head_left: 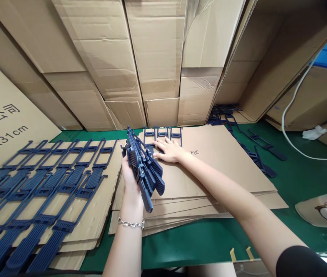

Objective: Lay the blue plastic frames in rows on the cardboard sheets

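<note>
My left hand [129, 173] is closed around a bundle of dark blue plastic frames [144, 169], their ridged, rounded ends fanned toward me. To its right, my right hand [169, 150] lies with fingers spread over a short row of the same frames [176, 134] at the far edge of a cardboard stack [209, 161]. The fingertips reach the frames' lower parts and partly cover them; whether they grip one I cannot see. On the left, more blue frames [85, 192] lie side by side in overlapping rows on another cardboard stack [102, 209].
Cardboard boxes [157, 50] wall off the back of the green table [181, 246]. Loose blue frames [263, 144] lie at the right, with a heap [224, 111] behind them. A white cable [284, 115] hangs at the right, above a printed paper cup [322, 207].
</note>
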`<state>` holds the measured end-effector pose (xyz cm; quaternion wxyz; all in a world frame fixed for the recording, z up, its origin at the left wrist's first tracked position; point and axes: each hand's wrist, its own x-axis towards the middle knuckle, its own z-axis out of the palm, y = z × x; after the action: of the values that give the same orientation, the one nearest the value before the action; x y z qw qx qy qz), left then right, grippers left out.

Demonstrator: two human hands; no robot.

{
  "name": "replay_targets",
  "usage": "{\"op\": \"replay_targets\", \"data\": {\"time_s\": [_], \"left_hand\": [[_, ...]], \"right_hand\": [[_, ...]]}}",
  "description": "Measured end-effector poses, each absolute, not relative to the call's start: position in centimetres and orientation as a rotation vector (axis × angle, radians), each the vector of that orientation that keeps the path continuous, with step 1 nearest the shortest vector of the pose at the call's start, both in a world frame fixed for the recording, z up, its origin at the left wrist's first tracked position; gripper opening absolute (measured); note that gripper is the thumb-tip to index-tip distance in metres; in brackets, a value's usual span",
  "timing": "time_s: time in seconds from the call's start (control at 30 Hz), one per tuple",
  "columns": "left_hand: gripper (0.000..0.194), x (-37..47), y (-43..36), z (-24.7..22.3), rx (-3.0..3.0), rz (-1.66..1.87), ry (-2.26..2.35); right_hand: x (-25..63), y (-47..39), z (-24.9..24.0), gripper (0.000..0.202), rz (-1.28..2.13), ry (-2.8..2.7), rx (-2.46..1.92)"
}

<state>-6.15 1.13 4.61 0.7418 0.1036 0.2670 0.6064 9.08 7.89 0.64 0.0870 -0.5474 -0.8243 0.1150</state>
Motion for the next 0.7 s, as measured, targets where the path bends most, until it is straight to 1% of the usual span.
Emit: {"op": "replay_targets", "data": {"time_s": [0.17,0.37,0.57,0.63,0.7], "left_hand": [[0.034,-6.3,1.4,4.2,0.25,1.33,0.616],[0.035,-6.1,1.1,4.2,0.255,1.303,0.603],[0.033,-6.0,1.1,3.8,0.3,1.279,0.596],[0.029,-6.0,1.2,3.4,0.344,1.296,0.597],[0.026,-6.0,1.1,3.0,0.381,1.32,0.621]], "right_hand": [[9.4,7.7,0.8,0.067,0.294,-2.43,-1.588],[10.3,7.0,0.6,0.074,0.345,-2.216,-1.852],[11.4,7.3,0.2,0.065,0.464,-2.206,-1.845],[11.5,7.4,0.9,0.062,0.399,-2.171,-1.841],[12.1,6.7,2.7,0.059,0.246,-2.09,-1.831]]}}
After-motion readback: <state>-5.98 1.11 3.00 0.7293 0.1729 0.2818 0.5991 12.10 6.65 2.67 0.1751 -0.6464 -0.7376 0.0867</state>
